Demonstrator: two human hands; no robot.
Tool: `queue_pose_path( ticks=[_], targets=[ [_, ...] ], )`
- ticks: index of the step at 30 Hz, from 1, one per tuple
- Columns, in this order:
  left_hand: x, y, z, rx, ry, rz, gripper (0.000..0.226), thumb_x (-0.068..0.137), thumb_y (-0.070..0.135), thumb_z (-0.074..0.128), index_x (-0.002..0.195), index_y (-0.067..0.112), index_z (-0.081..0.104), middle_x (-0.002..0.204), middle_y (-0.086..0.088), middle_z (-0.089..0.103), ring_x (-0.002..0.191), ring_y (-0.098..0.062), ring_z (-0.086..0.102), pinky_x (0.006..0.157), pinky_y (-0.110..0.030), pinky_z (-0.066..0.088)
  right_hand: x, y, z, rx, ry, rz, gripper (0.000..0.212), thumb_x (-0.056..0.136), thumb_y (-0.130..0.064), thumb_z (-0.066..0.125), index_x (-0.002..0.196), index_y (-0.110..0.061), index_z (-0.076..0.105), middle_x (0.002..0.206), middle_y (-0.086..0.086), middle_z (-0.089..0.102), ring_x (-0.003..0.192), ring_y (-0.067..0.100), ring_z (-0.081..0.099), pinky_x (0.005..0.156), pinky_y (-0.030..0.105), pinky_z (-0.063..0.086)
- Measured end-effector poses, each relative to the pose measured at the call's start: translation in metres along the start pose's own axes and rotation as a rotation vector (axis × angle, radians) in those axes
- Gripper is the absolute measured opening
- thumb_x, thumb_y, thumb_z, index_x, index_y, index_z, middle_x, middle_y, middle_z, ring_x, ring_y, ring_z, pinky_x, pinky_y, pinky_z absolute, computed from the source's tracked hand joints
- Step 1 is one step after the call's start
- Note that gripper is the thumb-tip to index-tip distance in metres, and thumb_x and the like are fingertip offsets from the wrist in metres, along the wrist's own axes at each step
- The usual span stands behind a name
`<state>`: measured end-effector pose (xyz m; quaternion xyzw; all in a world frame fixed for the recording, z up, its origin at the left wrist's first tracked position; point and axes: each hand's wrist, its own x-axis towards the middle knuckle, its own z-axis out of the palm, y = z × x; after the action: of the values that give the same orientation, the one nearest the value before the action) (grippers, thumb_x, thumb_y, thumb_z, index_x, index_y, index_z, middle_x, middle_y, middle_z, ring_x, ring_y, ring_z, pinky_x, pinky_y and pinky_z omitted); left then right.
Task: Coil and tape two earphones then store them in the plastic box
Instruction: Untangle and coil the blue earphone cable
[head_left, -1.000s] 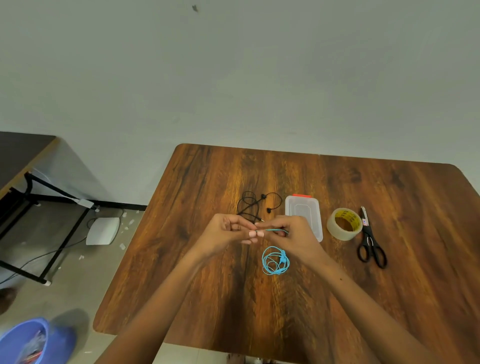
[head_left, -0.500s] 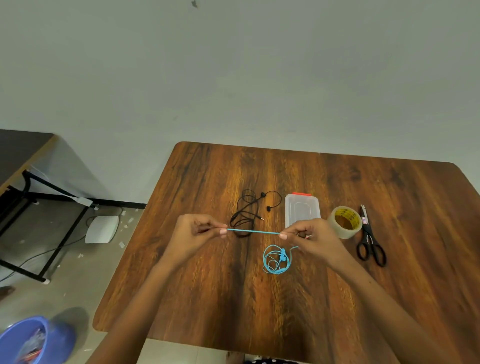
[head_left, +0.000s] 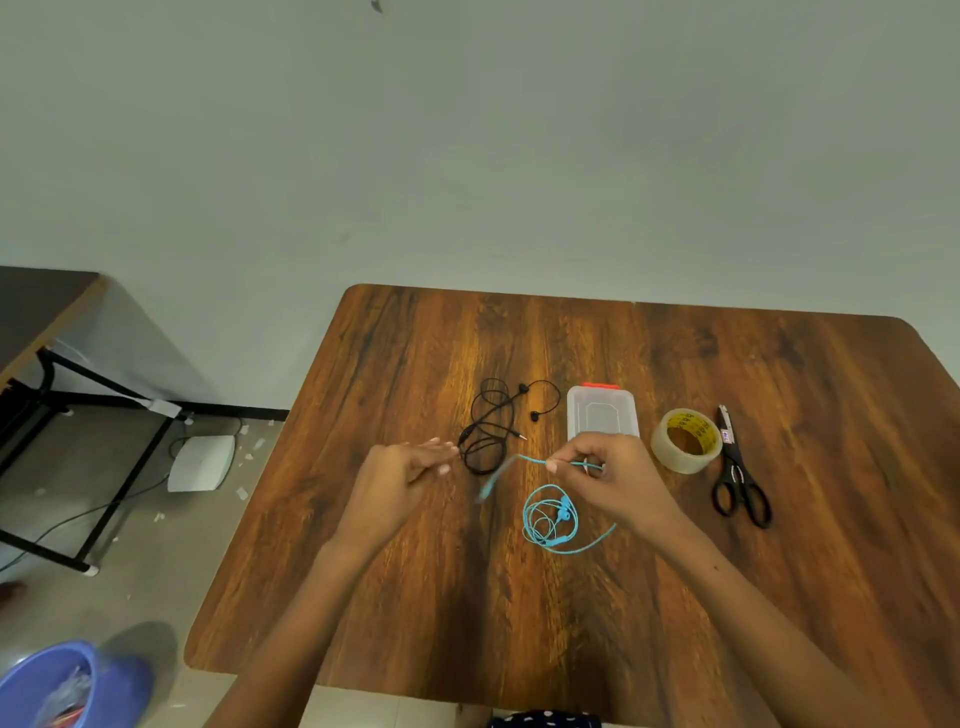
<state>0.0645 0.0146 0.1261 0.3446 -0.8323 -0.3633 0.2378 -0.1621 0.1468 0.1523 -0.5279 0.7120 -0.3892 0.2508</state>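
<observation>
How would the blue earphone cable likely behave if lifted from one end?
Probably floppy: the blue earphone lies in loose uneven loops, and its free end droops from the right hand. Likely light. The loops may unravel or tangle, since no tape binds them.

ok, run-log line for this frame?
stage: coiling | right hand: pinches blue earphone cable | left hand: open | clear plastic box: closed

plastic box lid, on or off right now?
On. The plastic box lies flat on the table with its clear lid seated and the red latch at the far edge; right hand hides its near edge.
</observation>
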Motion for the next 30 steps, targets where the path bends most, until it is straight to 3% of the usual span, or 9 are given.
queue_pose_path(
  ticks=[5, 8, 10, 15, 20, 24, 30],
  targets=[
    [0.004, 0.047, 0.029, -0.181, -0.031, 0.162, 0.029, 0.079, 0.017, 0.074, 0.109, 0.014, 0.072, 0.106, 0.009, 0.070, 0.101, 0.005, 0.064, 0.084, -0.013, 0.050, 0.008, -0.018, 0.016, -0.021, -0.036, -0.055, 0.007, 0.083, -0.022, 0.071, 0.081, -0.018, 0.075, 0.078, -0.006, 0.072, 0.075, 0.006, 0.066, 0.070, 0.031, 0.056],
    [0.004, 0.050, 0.034, -0.142, 0.068, 0.226, 0.021, 0.080, 0.012, 0.073, 0.101, 0.012, 0.075, 0.094, 0.014, 0.070, 0.087, 0.007, 0.066, 0.072, -0.008, 0.048, 0.010, -0.022, 0.017, 0.052, -0.029, -0.044, 0.006, 0.082, -0.025, 0.071, 0.080, -0.022, 0.076, 0.079, -0.011, 0.072, 0.080, 0.002, 0.066, 0.075, 0.028, 0.055],
    [0.004, 0.045, 0.032, -0.128, 0.081, 0.237, 0.021, 0.079, 0.013, 0.074, 0.099, 0.011, 0.075, 0.095, 0.013, 0.071, 0.089, 0.007, 0.066, 0.074, -0.008, 0.049, 0.010, -0.022, 0.015, 0.080, -0.040, -0.013, 0.006, 0.081, -0.028, 0.072, 0.081, -0.024, 0.075, 0.079, -0.012, 0.072, 0.079, 0.002, 0.066, 0.074, 0.025, 0.055],
    [-0.001, 0.026, 0.018, -0.088, 0.101, 0.221, 0.021, 0.078, 0.010, 0.074, 0.099, 0.011, 0.075, 0.095, 0.011, 0.072, 0.089, 0.004, 0.068, 0.075, -0.021, 0.057, 0.000, -0.005, -0.002, 0.110, -0.060, 0.038, 0.003, 0.080, -0.026, 0.073, 0.079, -0.023, 0.073, 0.078, -0.012, 0.072, 0.076, 0.000, 0.065, 0.064, 0.009, 0.047],
    [-0.008, 0.014, 0.012, -0.032, 0.077, 0.232, 0.019, 0.081, 0.016, 0.072, 0.099, 0.013, 0.075, 0.094, 0.008, 0.074, 0.087, 0.003, 0.068, 0.072, -0.023, 0.058, -0.011, 0.016, -0.019, 0.109, -0.050, 0.075, 0.004, 0.079, -0.025, 0.074, 0.080, -0.022, 0.077, 0.076, -0.010, 0.070, 0.075, 0.002, 0.063, 0.062, 0.015, 0.045],
    [-0.013, 0.005, 0.009, -0.037, 0.119, 0.214, 0.019, 0.080, 0.011, 0.073, 0.099, 0.010, 0.075, 0.098, 0.006, 0.074, 0.091, 0.002, 0.068, 0.076, -0.025, 0.058, -0.013, 0.026, -0.025, 0.159, 0.001, 0.092, 0.004, 0.076, -0.027, 0.074, 0.078, -0.025, 0.076, 0.077, -0.009, 0.072, 0.077, 0.011, 0.066, 0.068, 0.031, 0.052],
    [-0.011, 0.000, 0.012, -0.005, 0.141, 0.171, 0.021, 0.085, 0.016, 0.068, 0.105, 0.012, 0.073, 0.099, 0.005, 0.074, 0.088, 0.003, 0.067, 0.074, -0.022, 0.056, -0.010, 0.021, -0.014, 0.124, 0.011, 0.057, 0.005, 0.079, -0.018, 0.075, 0.078, -0.022, 0.075, 0.076, -0.008, 0.070, 0.076, 0.009, 0.064, 0.065, 0.023, 0.048]
  ],
)
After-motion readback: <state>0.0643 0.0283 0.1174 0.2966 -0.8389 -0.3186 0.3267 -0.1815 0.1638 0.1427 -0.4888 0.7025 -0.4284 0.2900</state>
